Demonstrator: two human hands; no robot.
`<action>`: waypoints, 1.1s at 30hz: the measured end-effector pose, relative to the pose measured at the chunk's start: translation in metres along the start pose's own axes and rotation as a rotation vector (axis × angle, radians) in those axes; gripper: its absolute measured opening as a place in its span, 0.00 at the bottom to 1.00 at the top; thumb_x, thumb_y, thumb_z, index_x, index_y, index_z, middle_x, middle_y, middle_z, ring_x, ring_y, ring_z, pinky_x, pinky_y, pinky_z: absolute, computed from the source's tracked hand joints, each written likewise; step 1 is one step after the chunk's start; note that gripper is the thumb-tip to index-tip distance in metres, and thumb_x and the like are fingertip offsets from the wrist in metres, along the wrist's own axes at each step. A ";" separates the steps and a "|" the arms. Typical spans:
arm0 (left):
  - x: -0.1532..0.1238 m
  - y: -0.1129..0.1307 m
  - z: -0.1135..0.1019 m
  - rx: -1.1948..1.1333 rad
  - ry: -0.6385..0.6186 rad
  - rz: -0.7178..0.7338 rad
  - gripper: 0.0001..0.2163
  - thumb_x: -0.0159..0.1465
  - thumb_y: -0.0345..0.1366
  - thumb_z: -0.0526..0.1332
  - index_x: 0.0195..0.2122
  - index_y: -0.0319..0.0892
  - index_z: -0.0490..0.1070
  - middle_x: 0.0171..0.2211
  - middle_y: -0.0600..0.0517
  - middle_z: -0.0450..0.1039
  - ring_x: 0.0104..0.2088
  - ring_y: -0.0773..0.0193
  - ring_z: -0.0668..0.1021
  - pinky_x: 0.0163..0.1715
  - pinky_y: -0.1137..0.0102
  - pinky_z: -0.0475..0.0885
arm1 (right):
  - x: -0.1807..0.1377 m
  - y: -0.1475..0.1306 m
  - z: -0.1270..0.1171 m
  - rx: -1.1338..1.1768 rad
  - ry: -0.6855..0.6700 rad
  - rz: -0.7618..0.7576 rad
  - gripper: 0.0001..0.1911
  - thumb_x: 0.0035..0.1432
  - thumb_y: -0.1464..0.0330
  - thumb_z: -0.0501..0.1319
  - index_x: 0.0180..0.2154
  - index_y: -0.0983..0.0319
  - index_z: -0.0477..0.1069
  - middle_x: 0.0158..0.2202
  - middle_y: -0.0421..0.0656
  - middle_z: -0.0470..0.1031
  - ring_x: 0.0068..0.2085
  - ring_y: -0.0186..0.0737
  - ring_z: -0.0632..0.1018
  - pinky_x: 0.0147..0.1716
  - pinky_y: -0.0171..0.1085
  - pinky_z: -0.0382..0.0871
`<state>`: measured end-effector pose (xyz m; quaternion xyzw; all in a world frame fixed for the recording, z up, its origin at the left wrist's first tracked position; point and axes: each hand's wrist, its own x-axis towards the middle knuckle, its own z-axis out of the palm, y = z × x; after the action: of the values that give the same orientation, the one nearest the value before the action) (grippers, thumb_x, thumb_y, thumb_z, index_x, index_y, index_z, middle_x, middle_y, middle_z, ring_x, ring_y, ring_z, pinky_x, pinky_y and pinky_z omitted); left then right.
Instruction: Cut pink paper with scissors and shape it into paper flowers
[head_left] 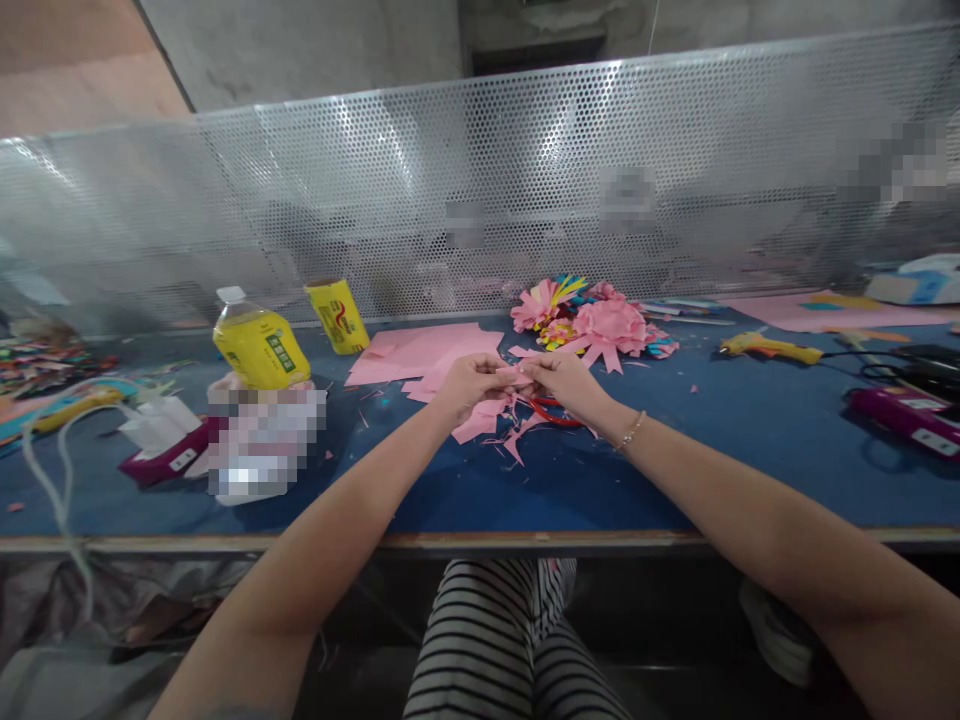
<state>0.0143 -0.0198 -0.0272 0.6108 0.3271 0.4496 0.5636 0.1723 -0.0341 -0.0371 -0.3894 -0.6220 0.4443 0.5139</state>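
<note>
My left hand and my right hand meet above the blue table. Both pinch a small piece of pink paper between their fingertips. Pink paper scraps lie under the hands. Red scissors rest on the table just below my right hand, partly hidden by it. A thin bracelet circles my right wrist.
Pink paper sheets lie behind the hands, finished paper flowers to the right. A yellow bottle, a yellow packet and a tissue box stand left. A yellow glue gun and a purple box lie right. Perforated metal screen behind.
</note>
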 end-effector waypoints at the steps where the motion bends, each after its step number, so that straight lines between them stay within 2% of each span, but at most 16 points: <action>1: 0.000 0.000 0.000 -0.003 0.001 0.002 0.12 0.42 0.34 0.67 0.27 0.35 0.68 0.20 0.54 0.71 0.21 0.71 0.74 0.27 0.72 0.71 | 0.000 -0.001 0.000 -0.001 0.007 0.003 0.08 0.45 0.64 0.60 0.24 0.63 0.68 0.18 0.38 0.72 0.22 0.33 0.74 0.26 0.34 0.69; 12: 0.001 0.000 -0.001 -0.033 0.010 -0.018 0.13 0.41 0.35 0.68 0.26 0.35 0.69 0.20 0.54 0.71 0.20 0.72 0.73 0.29 0.71 0.71 | -0.001 -0.004 0.002 -0.030 0.021 -0.019 0.06 0.45 0.66 0.61 0.25 0.63 0.69 0.20 0.38 0.72 0.24 0.31 0.74 0.30 0.34 0.70; 33: 0.000 0.003 -0.001 -0.077 -0.013 -0.038 0.13 0.41 0.34 0.68 0.26 0.35 0.67 0.20 0.54 0.70 0.21 0.72 0.73 0.29 0.71 0.71 | -0.004 -0.009 0.003 -0.108 0.026 -0.062 0.05 0.45 0.67 0.60 0.24 0.63 0.69 0.19 0.38 0.71 0.23 0.31 0.73 0.27 0.33 0.69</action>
<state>0.0125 -0.0198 -0.0247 0.5854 0.3174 0.4472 0.5972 0.1701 -0.0413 -0.0297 -0.4028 -0.6502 0.3886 0.5138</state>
